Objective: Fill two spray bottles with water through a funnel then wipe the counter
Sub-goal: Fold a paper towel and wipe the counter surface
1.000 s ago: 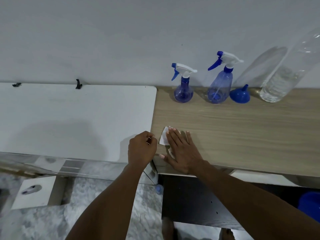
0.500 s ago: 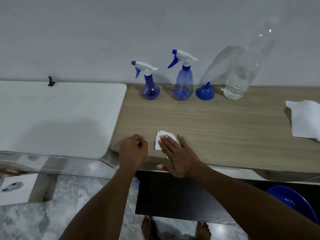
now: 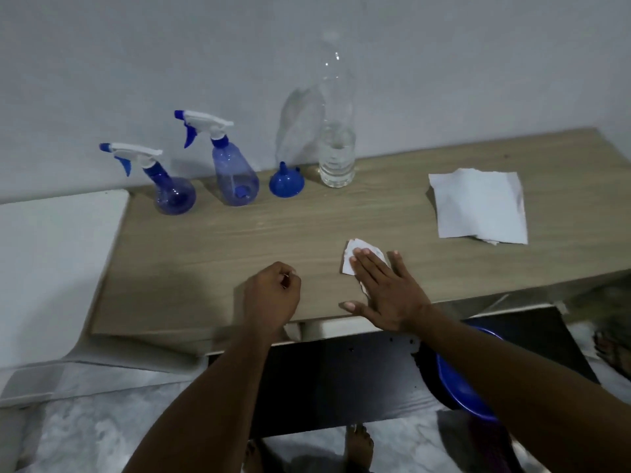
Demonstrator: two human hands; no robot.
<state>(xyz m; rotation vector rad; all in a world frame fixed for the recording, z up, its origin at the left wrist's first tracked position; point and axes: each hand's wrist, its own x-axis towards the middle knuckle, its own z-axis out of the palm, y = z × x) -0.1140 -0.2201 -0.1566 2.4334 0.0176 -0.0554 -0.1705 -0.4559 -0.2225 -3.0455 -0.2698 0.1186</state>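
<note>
Two blue spray bottles stand at the back of the wooden counter [image 3: 239,240]: a round one [image 3: 172,194] on the left and a taller one [image 3: 234,175] beside it. A blue funnel [image 3: 286,182] sits upside down to their right, next to a clear water bottle [image 3: 336,145] holding a little water. My right hand [image 3: 386,291] lies flat with straight fingers on a small folded white tissue [image 3: 351,259] near the counter's front edge. My left hand [image 3: 271,295] rests as a loose fist on the counter to its left, holding nothing I can see.
A larger white paper towel [image 3: 481,206] lies at the counter's right. A white surface [image 3: 54,268] adjoins the counter on the left. Below the counter are a dark panel [image 3: 341,380], a blue basin [image 3: 464,394] and my bare feet on marble floor.
My right hand has slid the tissue rightward along the counter's front edge, with the left hand following. The view has swung right, bringing the paper towel fully into sight.
</note>
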